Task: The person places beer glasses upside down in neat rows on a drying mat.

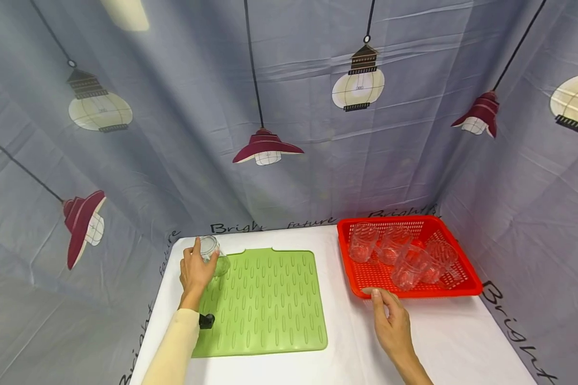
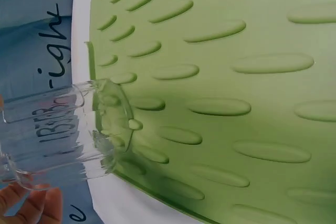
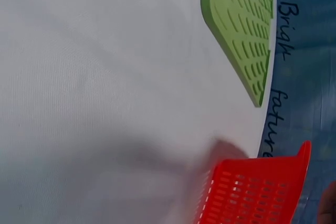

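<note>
My left hand holds a clear drinking glass by its upper end, over the far left corner of a green ridged mat. In the left wrist view the lower end of the glass meets the mat, with several fingertips curled against the other end. My right hand is at the front left edge of a red perforated basket, holding nothing that I can see, its fingers loosely bent. Several clear glasses lean and lie inside that basket.
A white cloth covers the table under mat and basket. Grey curtains printed with lamps hang round the back and both sides. A small black object shows at the left wrist, over the mat's left edge.
</note>
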